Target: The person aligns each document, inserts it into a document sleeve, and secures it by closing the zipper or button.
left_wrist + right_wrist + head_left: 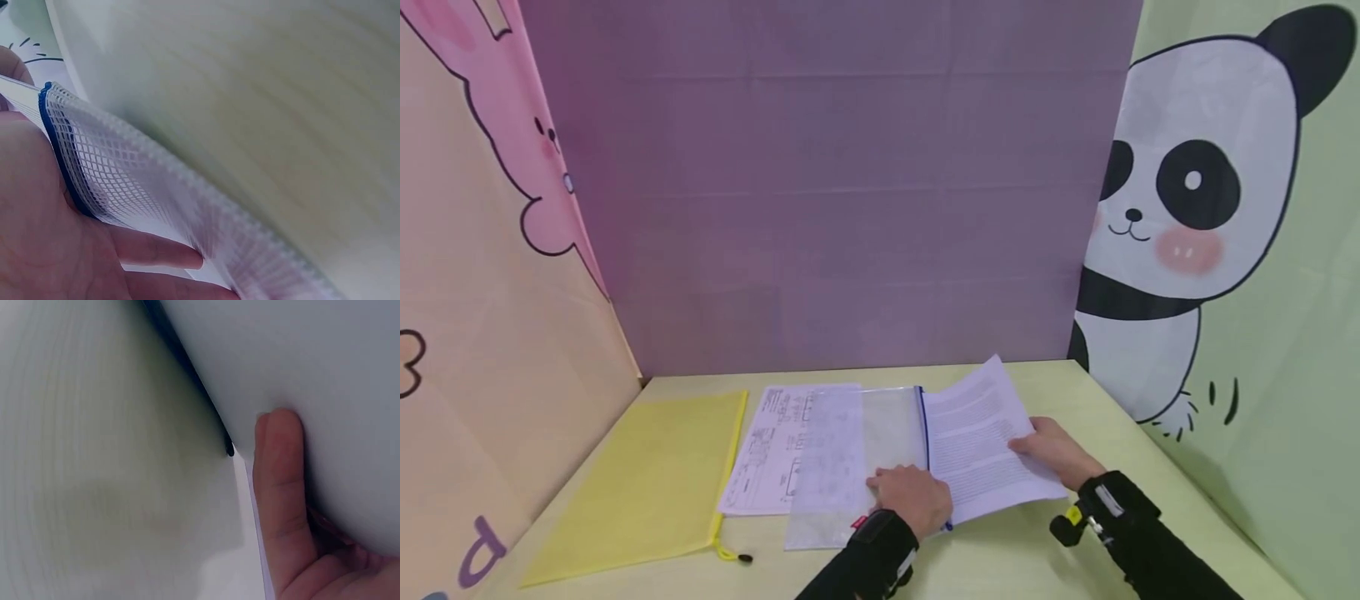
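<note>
Black sleeves [1183,554], black wrist straps [1123,492] with pale strips [1107,500], yellow patch [1073,515], possibly a red tag [859,522]

Mesh pouch [891,425]: clear, blue-edged, lies on table [1000,558], top near far edge.
Printed paper [977,442]: white, bowed, meets pouch's blue edge, toward table's right edge.

Yellow pouch [632,483] lying flat on the left part of the pale counter [992,562]; yellow edging on its right side, ending at the near corner in a yellow cord [727,552] with a black tip. Purple backdrop [865,192] upright behind. Left, peach wall [527,383] bearing a pink cartoon figure [501,108] and a purple letter [481,552]. Right, pale green wall [1292,375] bearing a cartoon panda [1195,108].
</note>
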`<state>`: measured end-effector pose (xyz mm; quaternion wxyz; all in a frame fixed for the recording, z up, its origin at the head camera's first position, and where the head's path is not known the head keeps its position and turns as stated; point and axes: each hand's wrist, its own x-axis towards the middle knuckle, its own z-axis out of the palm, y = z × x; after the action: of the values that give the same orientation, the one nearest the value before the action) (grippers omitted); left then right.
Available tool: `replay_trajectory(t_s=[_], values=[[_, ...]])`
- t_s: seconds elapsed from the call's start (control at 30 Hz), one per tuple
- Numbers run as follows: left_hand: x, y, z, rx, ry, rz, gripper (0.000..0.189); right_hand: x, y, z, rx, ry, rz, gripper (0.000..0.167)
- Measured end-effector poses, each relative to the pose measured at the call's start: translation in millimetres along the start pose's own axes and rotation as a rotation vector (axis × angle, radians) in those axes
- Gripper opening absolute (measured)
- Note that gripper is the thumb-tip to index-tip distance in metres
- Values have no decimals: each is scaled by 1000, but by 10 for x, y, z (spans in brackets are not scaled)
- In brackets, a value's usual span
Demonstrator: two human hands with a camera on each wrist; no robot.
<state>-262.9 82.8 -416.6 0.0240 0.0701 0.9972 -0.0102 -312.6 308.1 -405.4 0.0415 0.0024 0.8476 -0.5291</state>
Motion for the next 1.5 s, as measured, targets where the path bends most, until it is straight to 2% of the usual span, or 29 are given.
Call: replay_trajectory(t_s=[0.03, 0.27, 0.4, 0.63, 0.83, 1.1, 1.33, 1.5], values=[[-3, -2, -2, 3, -3, 1, 37, 7, 1, 19, 2, 1, -1, 45], [-13, 21, -16, -87, 40, -99, 50, 30, -7, 141, 41, -15, 7, 41], [-19, 42, -17, -77, 48, -135, 52, 54, -7, 201, 60, -23, 19, 40], [-40, 87, -31, -148, 50, -245, 62, 83, -15, 259, 55, -41, 32, 42], [-44, 82, -10, -96, 52, -226, 60, 65, 8, 214, 33, -35, 45, 45], [-32, 87, -4, -92, 65, -243, 59, 54, 76, 111, 11, -37, 89, 53], [-15, 103, -4, -131, 44, -262, 62, 58, 101, 111, 48, -47, 92, 51], [-6, 101, 12, -84, 43, -259, 60, 83, 112, 128, 72, -60, 106, 51]])
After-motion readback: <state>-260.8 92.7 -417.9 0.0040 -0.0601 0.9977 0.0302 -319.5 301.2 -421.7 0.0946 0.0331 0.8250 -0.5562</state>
